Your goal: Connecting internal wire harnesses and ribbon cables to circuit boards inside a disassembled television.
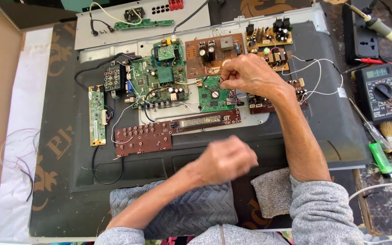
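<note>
Your right hand (pixel 250 75) has its grip pinched together on thin wires just right of the small green board (pixel 214 94); the fingertips are hidden, so what else they hold is unclear. Your left hand (pixel 227 159) is blurred below that board, grip curled shut, apparently empty. The multimeter (pixel 379 90) sits far right of it on the table (pixel 382 204).

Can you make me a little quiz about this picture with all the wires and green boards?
1. Which hand reaches onto the circuit boards: left or right?
2. True or false: the multimeter lies at the left edge of the table.
3. What colour is the long narrow board lying left of the big green board?

Key
1. The right hand; the left hand is blurred, closer to the person, above the dark panel.
2. False; it lies on the right.
3. Green.
</note>
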